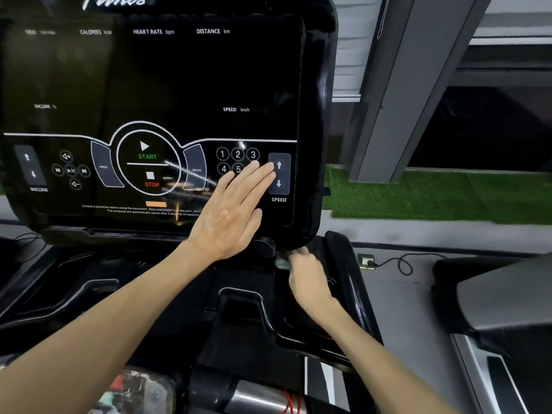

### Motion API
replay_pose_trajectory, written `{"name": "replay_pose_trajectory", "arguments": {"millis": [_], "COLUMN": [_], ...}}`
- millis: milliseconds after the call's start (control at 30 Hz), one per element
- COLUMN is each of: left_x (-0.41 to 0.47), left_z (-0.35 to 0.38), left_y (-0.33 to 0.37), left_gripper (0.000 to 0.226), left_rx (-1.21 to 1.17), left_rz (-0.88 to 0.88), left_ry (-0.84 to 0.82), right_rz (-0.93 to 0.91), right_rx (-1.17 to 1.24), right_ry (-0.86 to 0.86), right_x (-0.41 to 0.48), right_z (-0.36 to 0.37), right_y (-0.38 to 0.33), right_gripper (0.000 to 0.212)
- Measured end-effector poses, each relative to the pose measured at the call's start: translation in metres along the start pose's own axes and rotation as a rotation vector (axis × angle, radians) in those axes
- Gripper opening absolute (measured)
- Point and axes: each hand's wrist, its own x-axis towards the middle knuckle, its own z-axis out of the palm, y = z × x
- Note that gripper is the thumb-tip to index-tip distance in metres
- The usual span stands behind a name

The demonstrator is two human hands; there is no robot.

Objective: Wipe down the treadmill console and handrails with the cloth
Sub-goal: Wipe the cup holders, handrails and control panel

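Observation:
The black glossy treadmill console (167, 85) fills the upper left of the head view, with START and STOP marks, number keys and a SPEED key. My left hand (230, 210) lies flat and open on the console's lower right, fingertips by the SPEED arrows. My right hand (307, 276) is blurred, just under the console's lower right corner, closed around a small pale cloth (282, 261) that mostly hides inside the fist. The right handrail (343, 258) runs beside that hand. The lower tray (239, 309) sits beneath both arms.
To the right stands a second treadmill (493, 309). A cable and a small plug box (366, 260) lie on the grey floor between the machines. Green turf (433, 195) and a grey pillar (403, 100) are behind. A metal bottle (263, 395) rests at the bottom.

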Motion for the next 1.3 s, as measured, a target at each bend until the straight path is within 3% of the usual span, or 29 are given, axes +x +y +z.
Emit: {"name": "replay_pose_trajectory", "arguments": {"millis": [67, 200, 267, 367, 433, 467, 600, 667, 867, 933, 1033, 1100, 1200, 1300], "left_x": [0.001, 0.001, 0.002, 0.002, 0.001, 0.001, 0.002, 0.001, 0.001, 0.001, 0.002, 0.001, 0.001, 0.002], "left_z": [0.000, 0.002, 0.002, 0.003, 0.003, 0.003, 0.002, 0.001, 0.003, 0.003, 0.003, 0.003, 0.002, 0.002], "left_y": [0.000, 0.001, 0.001, 0.001, 0.001, 0.001, -0.001, 0.000, 0.000, 0.000, 0.000, 0.001, 0.001, 0.001], "left_gripper": [0.060, 0.060, 0.060, 0.060, 0.060, 0.060, 0.062, 0.062, 0.060, 0.059, 0.060, 0.060, 0.061, 0.060], "left_rx": [-0.011, -0.018, -0.023, -0.039, -0.036, -0.031, -0.016, -0.013, -0.012, -0.017, -0.021, -0.012, 0.005, 0.016], "left_rz": [0.002, -0.010, -0.013, -0.009, -0.006, -0.003, 0.004, -0.001, -0.006, -0.003, -0.002, 0.000, 0.001, -0.001], "left_ry": [0.003, 0.013, 0.015, 0.017, 0.016, 0.012, 0.013, 0.014, 0.036, 0.033, 0.032, 0.027, 0.013, 0.015], "right_rz": [-0.010, -0.123, -0.077, 0.186, 0.203, 0.143, 0.162, 0.161, -0.121, -0.079, 0.152, 0.263, 0.222, 0.046], "right_rx": [0.049, 0.054, 0.087, 0.177, 0.224, 0.138, 0.209, 0.210, 0.259, 0.253, 0.260, 0.352, 0.282, 0.252], "right_ry": [-0.052, -0.010, -0.040, -0.180, -0.183, -0.225, -0.238, -0.222, -0.158, -0.186, -0.213, -0.184, -0.157, -0.096], "right_x": [-0.004, -0.024, -0.009, 0.034, 0.059, 0.066, 0.064, 0.041, -0.023, -0.003, 0.039, 0.052, 0.036, -0.007], "right_z": [0.012, 0.023, 0.019, 0.015, 0.013, 0.008, 0.007, 0.009, 0.008, 0.012, 0.017, 0.020, 0.017, 0.018], "right_y": [0.000, 0.012, 0.017, 0.021, 0.026, 0.026, 0.021, 0.020, 0.022, 0.029, 0.034, 0.029, 0.013, 0.009], "right_gripper": [0.033, 0.048, 0.050, 0.031, 0.009, 0.007, 0.017, 0.012, 0.042, 0.035, 0.013, 0.010, 0.015, 0.033]}}
